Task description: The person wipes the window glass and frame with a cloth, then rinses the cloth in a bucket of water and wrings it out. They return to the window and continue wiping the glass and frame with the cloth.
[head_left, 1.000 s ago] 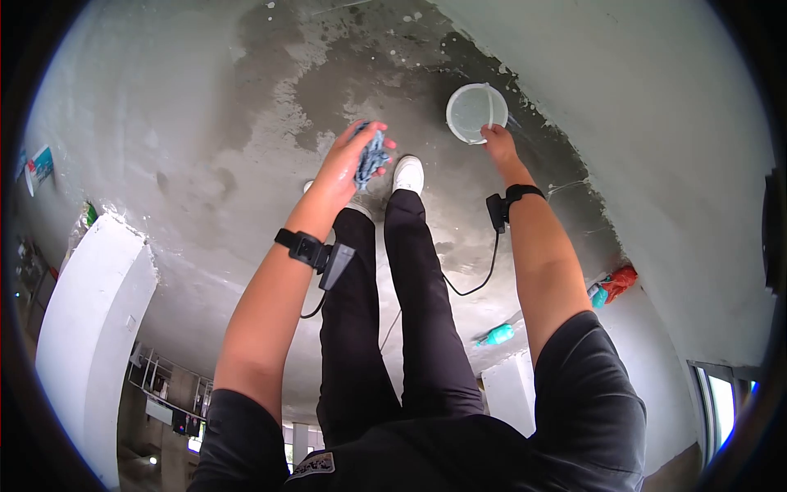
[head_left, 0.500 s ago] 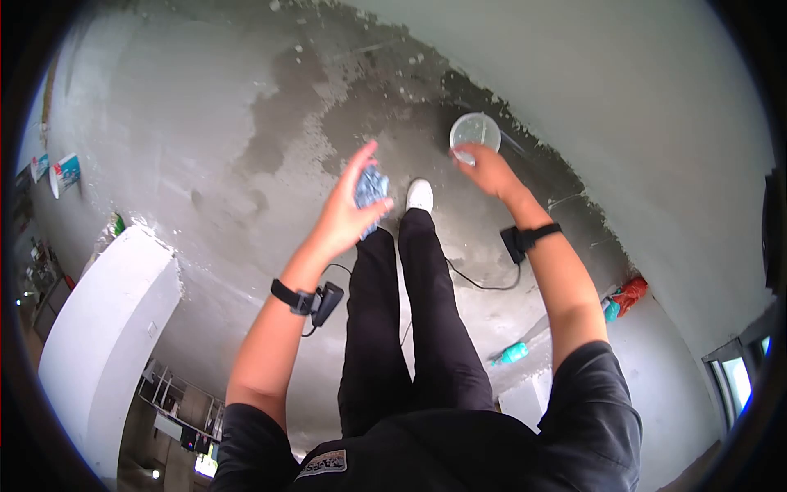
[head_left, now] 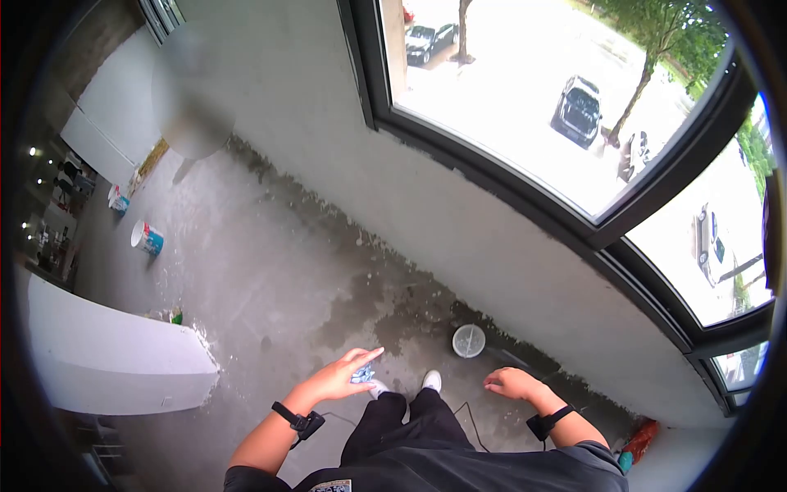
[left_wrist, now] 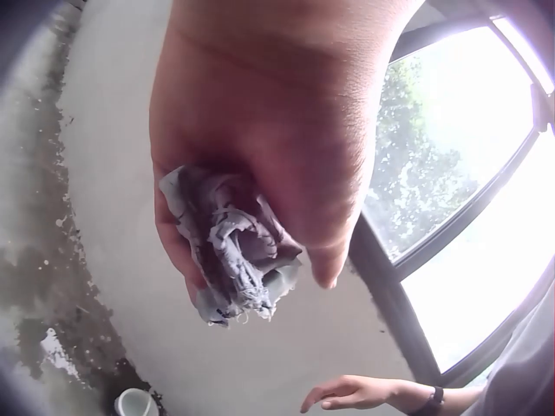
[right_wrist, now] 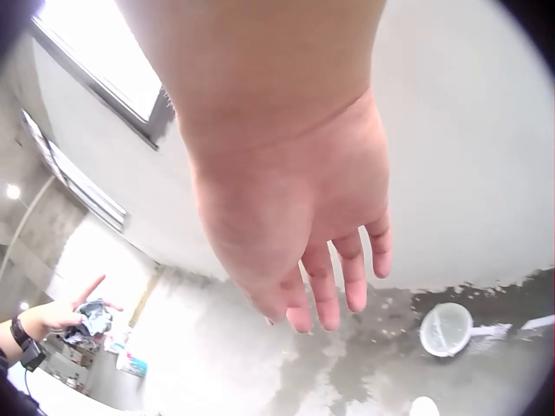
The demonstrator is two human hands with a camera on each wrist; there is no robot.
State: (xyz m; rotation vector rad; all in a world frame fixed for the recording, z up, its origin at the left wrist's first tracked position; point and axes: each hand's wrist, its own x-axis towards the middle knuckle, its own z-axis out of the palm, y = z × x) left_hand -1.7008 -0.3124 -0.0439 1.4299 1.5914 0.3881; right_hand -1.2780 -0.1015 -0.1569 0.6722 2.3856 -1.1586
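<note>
Grips a crumpled grey-blue cloth (left_wrist: 234, 247) in the left hand (head_left: 334, 379), raised ahead at 11 o'clock. Holds nothing in the loose right hand (head_left: 512, 383), between 1 and 2 o'clock. Seems a cloth-in-hand step, done standing; would likely call for stooping to reach the white bucket (head_left: 468, 341), on the damp floor (head_left: 365, 307) at 1 o'clock. Has a wall (head_left: 459, 221) closing off the bucket's far side, under a window (head_left: 516, 123). Shows a white pillar (head_left: 115, 353) at 10 o'clock, with two tubs (head_left: 147, 238) past it.

Both forearms (head_left: 268, 439) reach forward, angled toward each other. The left hand (head_left: 334, 380) grips loosely, forefinger stretched out; the right hand (head_left: 514, 383) is relaxed, fingers slightly apart.
</note>
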